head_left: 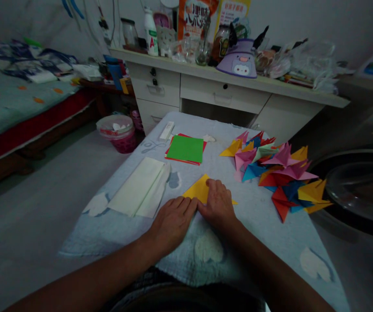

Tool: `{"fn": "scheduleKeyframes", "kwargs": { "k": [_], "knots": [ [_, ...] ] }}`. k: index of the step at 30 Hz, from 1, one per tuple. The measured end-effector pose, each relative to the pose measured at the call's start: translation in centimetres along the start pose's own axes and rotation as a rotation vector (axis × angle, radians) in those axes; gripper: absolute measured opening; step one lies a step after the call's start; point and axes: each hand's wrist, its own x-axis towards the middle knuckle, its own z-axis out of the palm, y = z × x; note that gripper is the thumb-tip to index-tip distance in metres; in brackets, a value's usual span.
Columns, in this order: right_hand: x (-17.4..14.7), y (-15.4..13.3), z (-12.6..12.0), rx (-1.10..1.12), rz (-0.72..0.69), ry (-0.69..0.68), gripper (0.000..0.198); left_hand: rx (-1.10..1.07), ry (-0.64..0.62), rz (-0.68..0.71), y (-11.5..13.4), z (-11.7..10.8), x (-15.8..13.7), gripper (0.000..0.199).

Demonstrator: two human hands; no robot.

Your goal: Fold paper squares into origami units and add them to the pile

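Note:
A sheet of yellow origami paper (pixel 197 189), folded to a triangle, lies on the cloth-covered table in front of me. My left hand (pixel 175 219) bears down on its near left edge, fingers together and bent. My right hand (pixel 218 201) covers the right part of the paper, its fingers curled onto it, and the thumbs of both hands almost meet at the near fold. A small yellow corner pokes out to the right of that hand. Beyond the paper sits a stack of square coloured sheets (pixel 185 149), green on top.
Several folded paper cranes (pixel 280 167) in many colours are heaped at the right. A pale folded cloth or paper (pixel 137 186) lies at left, and a small white box (pixel 167 130) behind it. A pink bin (pixel 121 136) stands on the floor; a cluttered cabinet (pixel 220 89) is behind.

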Motion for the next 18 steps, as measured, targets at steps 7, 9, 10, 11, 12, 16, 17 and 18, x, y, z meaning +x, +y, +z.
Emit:
{"fn": "scheduleKeyframes", "kwargs": {
  "k": [7, 9, 10, 11, 12, 16, 17, 18],
  "knots": [
    [-0.5, 2.0, -0.9, 0.011, 0.022, -0.002, 0.069, 0.055, -0.047, 0.033, -0.1, 0.0, -0.1, 0.036],
    [-0.7, 3.1, -1.0, 0.006, 0.038, -0.004, 0.072, 0.071, -0.05, 0.02, 0.0, -0.1, -0.1, 0.035],
    [-0.9, 3.6, -1.0, 0.003, 0.045, -0.002, 0.073, 0.073, -0.051, 0.009, 0.0, -0.1, 0.0, 0.034],
    [-1.0, 4.2, -1.0, -0.006, 0.052, 0.004, 0.074, 0.074, -0.052, 0.001, 0.0, -0.1, 0.0, 0.033],
    [-1.2, 4.7, -1.0, -0.017, 0.06, 0.006, 0.075, 0.072, -0.056, -0.006, 0.0, -0.1, 0.0, 0.032],
    [-1.9, 6.4, -1.1, -0.067, 0.105, 0.008, 0.078, 0.068, -0.071, -0.022, 0.1, -0.2, 0.0, 0.03],
    [-2.1, 6.8, -1.2, -0.075, 0.116, 0.006, 0.078, 0.07, -0.073, -0.023, 0.0, -0.2, -0.1, 0.03],
    [-2.3, 7.1, -1.2, -0.081, 0.127, 0.005, 0.077, 0.074, -0.074, -0.025, 0.0, -0.2, -0.1, 0.03]
  ]
}}
